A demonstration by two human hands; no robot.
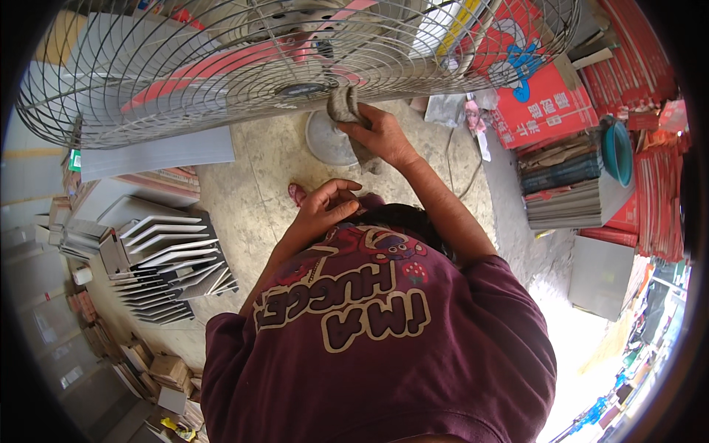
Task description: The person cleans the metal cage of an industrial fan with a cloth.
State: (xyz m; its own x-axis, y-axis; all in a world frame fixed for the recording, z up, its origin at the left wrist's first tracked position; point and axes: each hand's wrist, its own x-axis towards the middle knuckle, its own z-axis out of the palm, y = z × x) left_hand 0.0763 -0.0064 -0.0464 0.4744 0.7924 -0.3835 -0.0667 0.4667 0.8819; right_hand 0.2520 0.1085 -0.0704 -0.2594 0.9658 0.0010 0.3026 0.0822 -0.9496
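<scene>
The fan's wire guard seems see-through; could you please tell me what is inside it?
Inside the wire guard, pinkish-red blades show. The grayish cloth in the right hand covers a patch beside the central badge; what lies behind that cannot be seen.

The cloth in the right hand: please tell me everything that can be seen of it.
The cloth is grey-brown, soft-looking fabric, bunched and folded. The right hand grips it. Its curled upper end overlaps the fan guard in this view; whether they touch is hard to tell. A loose lower end shows below the hand.
</scene>
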